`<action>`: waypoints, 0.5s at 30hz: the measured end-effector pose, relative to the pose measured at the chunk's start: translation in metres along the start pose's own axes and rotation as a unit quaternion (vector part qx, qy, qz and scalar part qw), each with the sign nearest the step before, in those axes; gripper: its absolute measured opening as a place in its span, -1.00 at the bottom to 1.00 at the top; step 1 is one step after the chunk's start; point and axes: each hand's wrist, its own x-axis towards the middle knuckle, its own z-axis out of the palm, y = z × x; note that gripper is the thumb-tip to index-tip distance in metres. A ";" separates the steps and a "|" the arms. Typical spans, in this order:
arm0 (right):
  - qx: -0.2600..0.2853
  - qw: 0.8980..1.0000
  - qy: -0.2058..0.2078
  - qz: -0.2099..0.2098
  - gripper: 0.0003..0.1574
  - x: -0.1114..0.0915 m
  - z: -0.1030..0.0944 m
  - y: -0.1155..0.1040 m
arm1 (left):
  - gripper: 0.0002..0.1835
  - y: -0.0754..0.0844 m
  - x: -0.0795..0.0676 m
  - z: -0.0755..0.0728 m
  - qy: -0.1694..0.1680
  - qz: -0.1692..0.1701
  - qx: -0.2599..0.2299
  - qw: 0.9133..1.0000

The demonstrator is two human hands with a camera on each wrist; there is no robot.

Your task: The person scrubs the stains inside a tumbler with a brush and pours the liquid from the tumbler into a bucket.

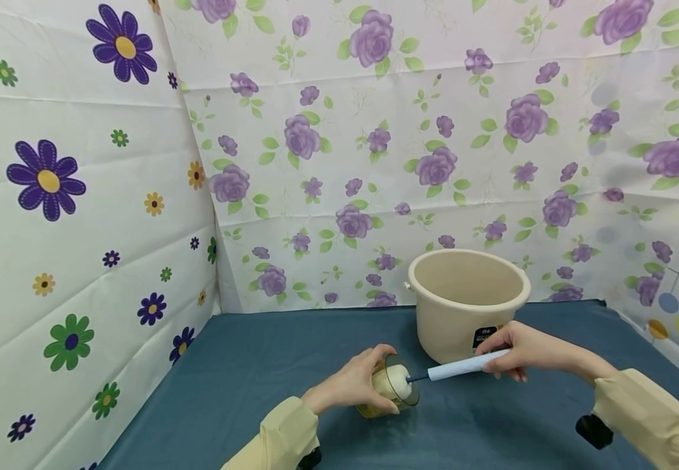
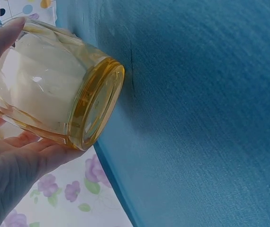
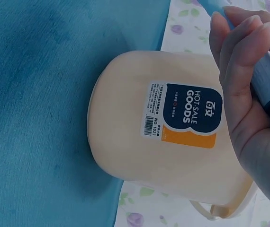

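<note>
Your left hand (image 1: 356, 384) grips an amber-tinted glass cup (image 2: 49, 90), tilted over the blue tablecloth (image 1: 281, 352). Your right hand (image 1: 520, 349) holds a sponge cup brush (image 1: 459, 367) by its handle, its white head inside the cup's mouth, near the beige bucket (image 1: 442, 326).

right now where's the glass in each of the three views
Head: glass tilted in the left hand, low and just right of centre.
Left wrist: large, at upper left.
Right wrist: not in it.
Shared landmark: the blue cloth, in all three.
</note>
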 end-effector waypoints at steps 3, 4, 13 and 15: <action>0.004 1.000 -0.001 0.001 -0.75 -0.001 0.000 0.000 | -0.17 0.000 0.000 0.000 0.001 0.001 0.001 1.000; 0.004 1.000 -0.002 0.000 -0.76 -0.001 0.000 0.000 | -0.17 0.000 0.000 0.000 0.001 0.000 0.000 1.000; 0.007 1.000 -0.019 -0.006 -0.79 -0.001 0.001 -0.001 | -0.16 0.000 0.001 0.000 0.004 0.005 0.005 1.000; 0.008 1.000 -0.025 -0.011 -0.80 -0.001 0.002 -0.002 | -0.15 -0.001 0.001 0.001 0.004 0.007 0.008 1.000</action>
